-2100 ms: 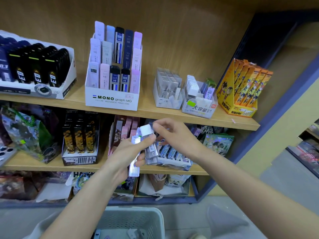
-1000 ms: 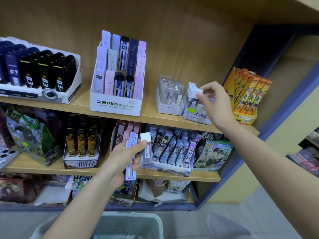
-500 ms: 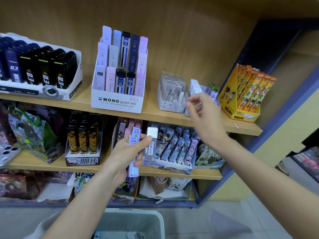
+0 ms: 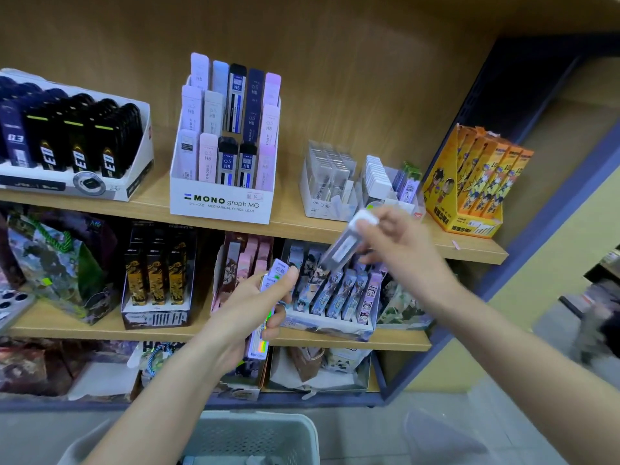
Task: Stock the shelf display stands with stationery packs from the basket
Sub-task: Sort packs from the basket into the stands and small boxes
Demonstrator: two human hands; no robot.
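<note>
While the right hand (image 4: pixel 399 250) hangs in front of the upper shelf (image 4: pixel 292 226) edge, its fingers (image 4: pixel 385 219) are curled and pinch a clear lead case (image 4: pixel 344 246) just below its white cap. The case is tilted, cap end up and right, other end pointing down-left over the box of cartoon packs (image 4: pixel 335 297) on the middle shelf. The case is blurred and its label is unreadable.

The left hand (image 4: pixel 248 307) is lower, in front of the middle shelf. Its fingers wrap round thin purple packs (image 4: pixel 260 344), with the thumb pressed on the front near the top. The packs stand roughly upright; two label tops show, exact count unclear.

The pale grey basket (image 4: pixel 255 417) sits at the bottom edge of view, below both hands. Its contents are mostly cut off.

On the upper shelf, a tray of white-capped cases (image 4: pixel 379 181) is just behind the right hand. A tray of clear cases (image 4: pixel 323 182) touches its left side. A white MONO box (image 4: pixel 221 203) of lead tubes stands further left, a box of black packs (image 4: pixel 67 146) at far left, and an orange box (image 4: pixel 476 182) at the right end.
</note>
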